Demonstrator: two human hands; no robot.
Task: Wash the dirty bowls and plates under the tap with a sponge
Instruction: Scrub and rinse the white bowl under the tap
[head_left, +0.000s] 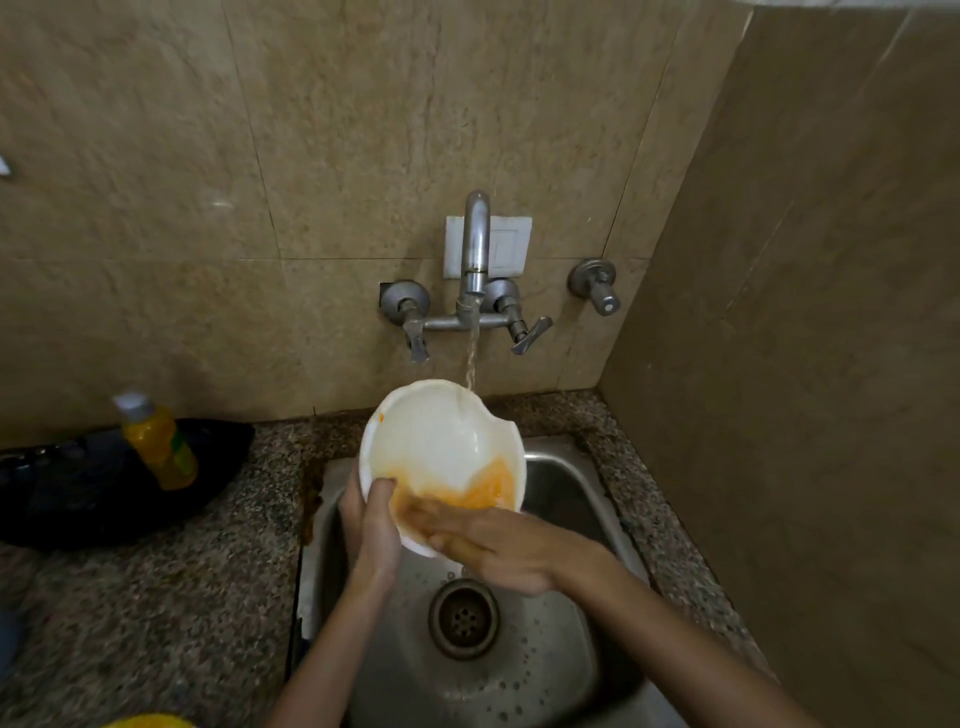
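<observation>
I have the left hand (375, 525) clamped on the white bowl's (441, 441) rim while my right hand (498, 545), fingers flat, rubs its orange-smeared inside, tap water (471, 358) landing beyond both hands.

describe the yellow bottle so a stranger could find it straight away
Start at the steel sink below the wall tap and look left along the speckled counter. The yellow bottle stands by a black pan, the only bright, upright, silver-capped thing there.
</observation>
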